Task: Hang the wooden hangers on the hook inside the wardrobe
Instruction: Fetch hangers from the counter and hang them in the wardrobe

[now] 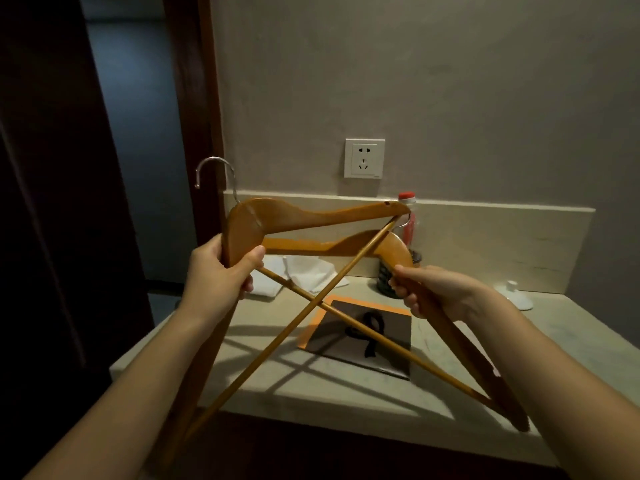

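Observation:
I hold two wooden hangers above a stone counter, their bars crossing in front of me. My left hand [221, 268] grips the bend of the nearer hanger [311, 214], whose metal hook [214, 174] sticks up at the left. My right hand [429, 289] grips the bend of the second hanger [467, 348], which lies behind the first; its hook is mostly hidden near the first hanger's right tip. No wardrobe interior or wardrobe hook shows.
The pale counter [346, 386] carries a dark card with an orange border [377, 337], folded white cloth [304, 271], a red-capped bottle [408, 216], a dark cup and a small white object [516, 296]. A wall socket [364, 158] sits above. A dark wooden doorway frame [194, 109] stands left.

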Available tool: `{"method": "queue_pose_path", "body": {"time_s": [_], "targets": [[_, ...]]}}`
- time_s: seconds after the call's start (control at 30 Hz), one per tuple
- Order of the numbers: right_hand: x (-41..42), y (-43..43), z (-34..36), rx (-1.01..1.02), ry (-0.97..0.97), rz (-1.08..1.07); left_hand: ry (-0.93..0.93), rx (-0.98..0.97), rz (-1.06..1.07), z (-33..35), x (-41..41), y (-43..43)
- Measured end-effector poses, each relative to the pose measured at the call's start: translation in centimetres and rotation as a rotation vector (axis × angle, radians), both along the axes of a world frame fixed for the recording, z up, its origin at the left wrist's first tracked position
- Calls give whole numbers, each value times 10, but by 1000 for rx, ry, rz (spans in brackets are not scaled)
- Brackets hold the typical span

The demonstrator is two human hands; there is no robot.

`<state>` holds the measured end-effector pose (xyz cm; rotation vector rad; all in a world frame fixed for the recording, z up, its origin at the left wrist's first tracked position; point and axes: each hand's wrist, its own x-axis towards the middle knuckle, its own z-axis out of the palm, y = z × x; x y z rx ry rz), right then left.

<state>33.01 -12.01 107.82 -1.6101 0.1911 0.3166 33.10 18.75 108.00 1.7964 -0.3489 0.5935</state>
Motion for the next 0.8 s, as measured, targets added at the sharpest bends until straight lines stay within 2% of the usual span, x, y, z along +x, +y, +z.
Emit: {"method": "queue_pose_path", "body": {"time_s": [0.17,0.5,0.8], "targets": [[-30,-4,-13,85,7,105,-4,14,115,-8,-57,-5],[-76,44,-56,84,10,396,61,-24,395,-46,-206,13],[-122,119,-127,-22,144,632,274,-63,684,-104,-333,50]]}}
